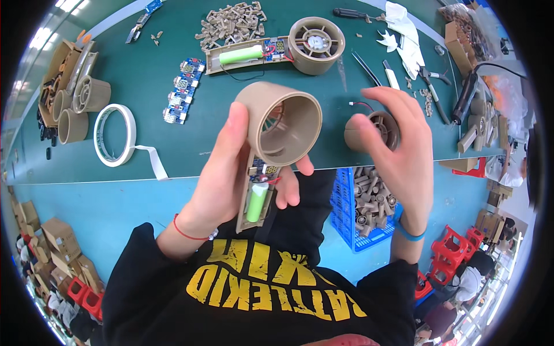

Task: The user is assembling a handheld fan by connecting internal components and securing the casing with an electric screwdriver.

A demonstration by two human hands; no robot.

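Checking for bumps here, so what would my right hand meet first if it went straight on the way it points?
Probably the small brown fan: your right hand is curved toward it, and the thumb overlaps it in view. Depth is unclear, so they may be touching.

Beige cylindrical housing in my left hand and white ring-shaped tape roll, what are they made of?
Beige cylindrical housing: probably moulded plastic, satin, from its even colour, soft highlights. White ring-shaped tape roll: matte, perhaps paper or film, given its thin loose end.
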